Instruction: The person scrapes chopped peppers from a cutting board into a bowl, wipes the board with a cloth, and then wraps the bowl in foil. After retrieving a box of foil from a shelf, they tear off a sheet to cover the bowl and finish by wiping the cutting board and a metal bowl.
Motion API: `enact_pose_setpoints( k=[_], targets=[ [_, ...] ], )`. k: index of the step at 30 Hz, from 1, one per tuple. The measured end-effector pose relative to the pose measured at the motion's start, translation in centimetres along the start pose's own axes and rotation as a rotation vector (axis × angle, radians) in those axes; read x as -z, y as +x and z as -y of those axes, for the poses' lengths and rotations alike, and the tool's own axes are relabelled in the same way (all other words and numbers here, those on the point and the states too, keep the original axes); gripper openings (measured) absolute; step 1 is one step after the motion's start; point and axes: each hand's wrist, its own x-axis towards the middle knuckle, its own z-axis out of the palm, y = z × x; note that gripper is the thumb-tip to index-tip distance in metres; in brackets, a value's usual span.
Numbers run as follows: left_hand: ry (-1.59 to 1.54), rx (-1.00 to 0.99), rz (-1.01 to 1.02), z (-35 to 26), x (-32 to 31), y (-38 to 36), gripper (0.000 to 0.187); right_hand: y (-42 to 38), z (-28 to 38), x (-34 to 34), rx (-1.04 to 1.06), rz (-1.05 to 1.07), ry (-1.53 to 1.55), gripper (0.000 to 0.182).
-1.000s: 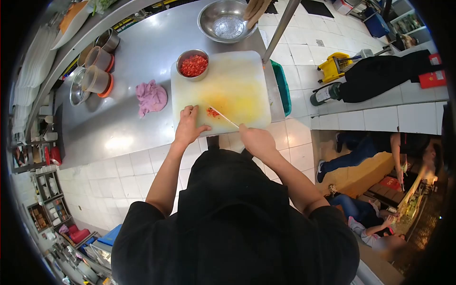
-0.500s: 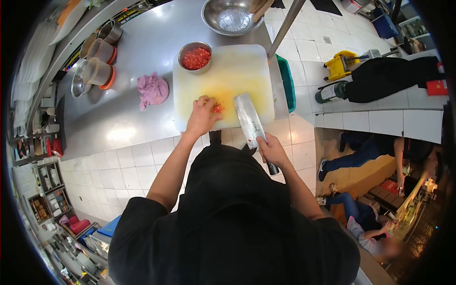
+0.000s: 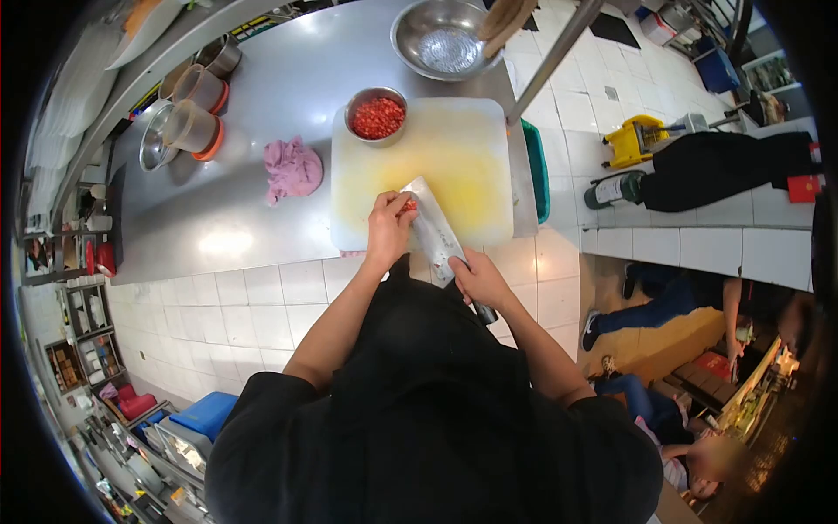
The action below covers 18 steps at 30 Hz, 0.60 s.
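Note:
My right hand (image 3: 478, 276) is wrapped round the handle of a cleaver (image 3: 435, 229), whose broad blade lies slanted over the near edge of the white cutting board (image 3: 471, 131). With its fingers curled together, my left hand (image 3: 390, 229) touches the blade near its far end. Red chopped bits (image 3: 408, 205) show at the left fingertips, against the blade. A metal bowl (image 3: 351, 119) filled with chopped red pieces stands on the board's far left corner.
Left of the board, a pink cloth (image 3: 293, 169) lies on the steel table (image 3: 253, 96). Plastic tubs (image 3: 190, 127) and a metal bowl stand further left. A large steel bowl (image 3: 443, 42) sits beyond the board, near a metal post (image 3: 555, 59). Other people are at lower right.
The cleaver has moved left to my left hand, and its blade now meets the fingers. The red bits have left the board's surface and are at the blade. The whole view has shifted slightly.

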Motion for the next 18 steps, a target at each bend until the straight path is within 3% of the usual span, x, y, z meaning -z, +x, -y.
enact_pose_setpoints(
  k=[2,3,4,8,10,11,13,14,15,17,18],
  targets=[
    [0.034,-0.107,-0.063,-1.0,1.3,2.0,0.036,0.3,2.9,0.0,0.008,0.002,0.003,0.026],
    [0.068,-0.206,-0.105,-2.2,2.3,3.2,0.036,1.0,4.5,-0.2,0.153,-0.069,-0.106,0.026],
    [0.085,-0.196,-0.127,-3.4,3.4,4.9,0.032,1.9,5.8,-0.3,0.300,-0.143,-0.215,0.026],
    [0.035,-0.228,-0.105,-4.3,7.4,13.4,0.033,7.6,11.7,0.4,0.358,-0.235,-0.378,0.028],
    [0.557,-0.338,-0.106,-2.0,8.4,16.9,0.037,8.1,16.0,0.8,0.118,-0.178,-0.250,0.029],
    [0.552,-0.354,-0.111,-2.9,9.0,17.5,0.037,8.3,16.7,0.9,0.128,-0.191,-0.252,0.029],
    [0.311,-0.378,0.035,-4.0,9.9,17.9,0.039,8.3,17.2,1.3,0.133,-0.138,-0.176,0.030],
    [0.270,-0.460,0.221,-6.1,10.8,17.1,0.043,8.6,17.1,1.4,0.128,-0.149,-0.178,0.030],
    [0.261,-0.464,0.229,-5.8,10.0,16.0,0.043,9.0,16.7,1.5,0.102,-0.136,-0.115,0.028],
    [0.626,-0.717,0.187,-4.4,8.2,14.3,0.057,9.1,16.9,1.5,0.076,-0.134,-0.051,0.027],
    [0.618,-0.723,0.194,-3.3,7.9,14.2,0.057,8.5,17.2,1.4,0.070,-0.097,0.003,0.026]
  ],
)
